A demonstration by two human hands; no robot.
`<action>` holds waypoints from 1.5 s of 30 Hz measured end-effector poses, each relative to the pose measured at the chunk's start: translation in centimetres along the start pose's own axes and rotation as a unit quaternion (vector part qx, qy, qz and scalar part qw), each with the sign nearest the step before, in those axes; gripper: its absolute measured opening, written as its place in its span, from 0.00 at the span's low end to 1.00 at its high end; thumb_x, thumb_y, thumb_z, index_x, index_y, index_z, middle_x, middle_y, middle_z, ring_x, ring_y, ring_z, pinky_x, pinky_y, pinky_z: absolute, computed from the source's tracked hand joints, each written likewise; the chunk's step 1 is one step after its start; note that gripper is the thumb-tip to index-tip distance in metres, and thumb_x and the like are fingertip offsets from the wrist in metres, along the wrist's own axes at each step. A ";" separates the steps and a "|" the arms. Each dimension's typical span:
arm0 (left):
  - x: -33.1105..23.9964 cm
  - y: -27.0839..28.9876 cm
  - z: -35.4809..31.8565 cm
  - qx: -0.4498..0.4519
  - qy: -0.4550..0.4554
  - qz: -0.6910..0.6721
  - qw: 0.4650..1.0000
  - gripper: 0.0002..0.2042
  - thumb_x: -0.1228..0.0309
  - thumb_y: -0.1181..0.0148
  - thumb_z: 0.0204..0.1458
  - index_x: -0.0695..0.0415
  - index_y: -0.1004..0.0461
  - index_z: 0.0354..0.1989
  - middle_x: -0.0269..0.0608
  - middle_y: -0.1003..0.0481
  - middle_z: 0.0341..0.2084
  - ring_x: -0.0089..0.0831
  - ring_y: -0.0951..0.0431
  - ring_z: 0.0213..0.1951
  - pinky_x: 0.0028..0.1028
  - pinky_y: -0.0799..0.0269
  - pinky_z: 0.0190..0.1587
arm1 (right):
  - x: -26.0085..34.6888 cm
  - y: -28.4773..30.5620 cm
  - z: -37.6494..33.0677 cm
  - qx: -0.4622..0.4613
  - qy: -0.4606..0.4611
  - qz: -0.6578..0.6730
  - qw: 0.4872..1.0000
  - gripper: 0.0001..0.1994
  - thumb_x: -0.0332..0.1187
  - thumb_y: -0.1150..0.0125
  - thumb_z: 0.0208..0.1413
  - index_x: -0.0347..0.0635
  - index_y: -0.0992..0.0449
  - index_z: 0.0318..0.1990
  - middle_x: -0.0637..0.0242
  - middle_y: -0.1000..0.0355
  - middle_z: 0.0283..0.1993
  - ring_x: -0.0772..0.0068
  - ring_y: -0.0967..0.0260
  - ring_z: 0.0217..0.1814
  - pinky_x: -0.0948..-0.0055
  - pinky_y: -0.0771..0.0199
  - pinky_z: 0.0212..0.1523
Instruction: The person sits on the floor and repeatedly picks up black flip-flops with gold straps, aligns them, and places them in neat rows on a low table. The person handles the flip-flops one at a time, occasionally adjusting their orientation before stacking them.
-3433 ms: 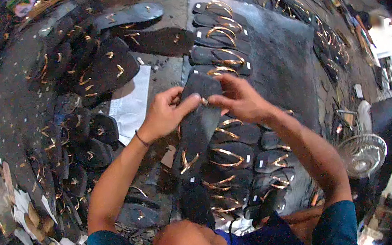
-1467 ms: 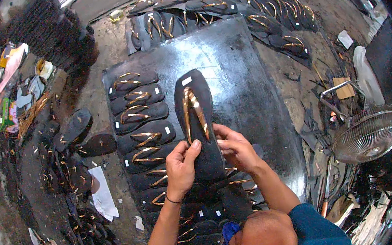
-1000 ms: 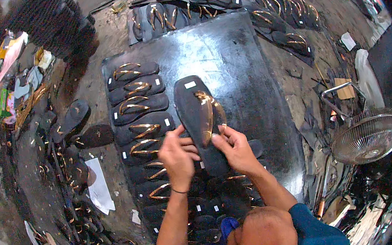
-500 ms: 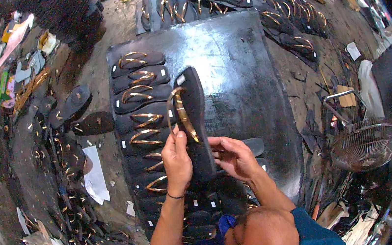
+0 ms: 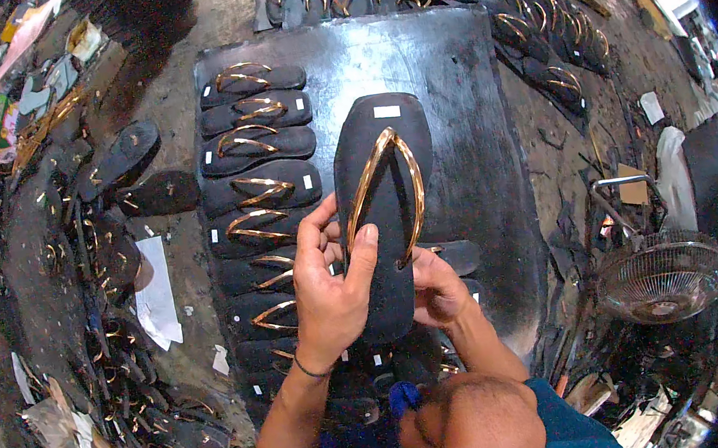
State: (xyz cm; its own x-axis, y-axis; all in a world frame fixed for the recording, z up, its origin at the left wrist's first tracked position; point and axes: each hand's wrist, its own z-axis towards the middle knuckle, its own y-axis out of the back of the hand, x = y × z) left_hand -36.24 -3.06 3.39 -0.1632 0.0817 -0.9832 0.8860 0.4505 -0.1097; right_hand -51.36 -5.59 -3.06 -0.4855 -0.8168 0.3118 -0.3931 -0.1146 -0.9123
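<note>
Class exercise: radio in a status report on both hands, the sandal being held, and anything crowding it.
Left hand grips black sandal at its edge. Right hand holds its heel end from beneath. Row of finished sandals close at left; nothing in the way.

Bare mat (image 5: 460,93) right of sandal row (image 5: 258,183)

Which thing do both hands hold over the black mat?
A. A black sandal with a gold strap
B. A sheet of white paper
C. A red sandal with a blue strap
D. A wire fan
A: the left hand and the right hand both grip the black sandal by its near end, its gold strap facing up, above the mat.
</note>
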 end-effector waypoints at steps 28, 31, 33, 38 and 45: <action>3.9 2.9 1.9 0.011 -0.011 0.139 0.990 0.21 0.70 0.39 0.61 0.65 0.34 0.59 0.37 0.25 0.34 0.18 0.26 0.35 0.21 0.28 0.37 | 1.6 1.3 0.1 -0.120 0.002 -0.454 0.883 0.18 0.35 0.34 0.61 0.35 0.25 0.54 0.63 0.23 0.50 0.73 0.25 0.50 0.71 0.24 0.52; 3.8 6.1 2.8 0.187 -0.041 0.313 0.930 0.23 0.65 0.33 0.56 0.61 0.28 0.58 0.39 0.23 0.33 0.23 0.25 0.37 0.28 0.27 0.40 | 5.9 3.1 0.0 -0.231 0.127 -0.399 0.878 0.33 0.47 0.41 0.65 0.41 0.42 0.71 0.55 0.42 0.71 0.63 0.30 0.61 0.68 0.25 0.55; 2.6 5.7 3.8 0.284 -0.025 0.274 0.919 0.27 0.63 0.29 0.52 0.59 0.28 0.60 0.40 0.21 0.44 0.27 0.24 0.44 0.30 0.27 0.49 | 9.3 4.2 -0.4 -0.253 0.041 -0.467 0.846 0.35 0.42 0.35 0.61 0.37 0.41 0.70 0.60 0.32 0.62 0.73 0.27 0.51 0.76 0.25 0.43; -0.4 7.5 9.4 0.324 0.138 0.153 0.923 0.22 0.66 0.30 0.54 0.65 0.25 0.53 0.37 0.21 0.43 0.22 0.23 0.42 0.26 0.26 0.48 | 13.4 2.9 0.4 -0.262 0.148 -0.361 0.883 0.23 0.37 0.33 0.60 0.39 0.32 0.59 0.73 0.23 0.43 0.86 0.31 0.33 0.83 0.33 0.29; 7.6 7.3 9.6 0.210 0.235 -0.001 0.949 0.21 0.71 0.30 0.53 0.68 0.27 0.52 0.42 0.20 0.42 0.25 0.19 0.40 0.26 0.21 0.44 | 11.0 6.6 0.7 -0.308 0.112 -0.379 0.865 0.29 0.39 0.33 0.60 0.40 0.36 0.65 0.75 0.26 0.44 0.87 0.32 0.34 0.85 0.38 0.28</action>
State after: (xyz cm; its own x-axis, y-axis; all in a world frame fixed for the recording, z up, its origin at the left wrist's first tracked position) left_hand -26.87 -7.68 -6.31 -0.2528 0.5127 -0.8205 0.9644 0.0648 -0.2566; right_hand -58.74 -15.68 -5.83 -0.0170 -0.5009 0.8653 -0.9732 -0.1902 -0.1292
